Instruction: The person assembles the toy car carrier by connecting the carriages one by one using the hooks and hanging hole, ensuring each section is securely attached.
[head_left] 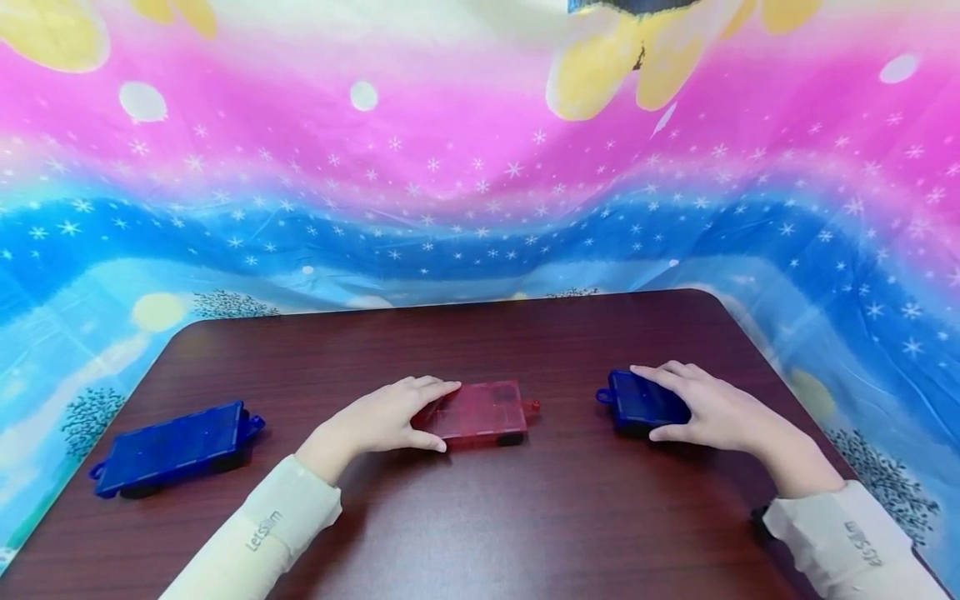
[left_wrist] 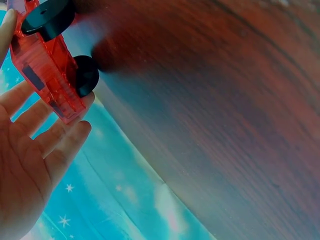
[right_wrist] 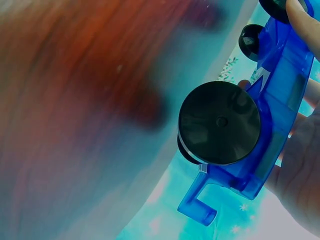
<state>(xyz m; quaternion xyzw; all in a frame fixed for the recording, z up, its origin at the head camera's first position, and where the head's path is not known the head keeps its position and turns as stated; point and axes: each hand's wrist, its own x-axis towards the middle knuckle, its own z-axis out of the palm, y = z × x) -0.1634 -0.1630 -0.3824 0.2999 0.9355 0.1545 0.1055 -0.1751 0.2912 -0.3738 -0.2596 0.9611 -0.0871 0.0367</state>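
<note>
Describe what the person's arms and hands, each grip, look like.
The left sleeve and right sleeve are long and pale off-white, with small dark lettering that seems to read "LetsSlim", partly cut off on the right. The left grip and right grip are bare hands, without gloves. Something small and black shows beside the right cuff; I can't tell what.

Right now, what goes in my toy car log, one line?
left hand: grips red car | right hand: grips right-side blue car | left-side blue car: on table, untouched
</note>
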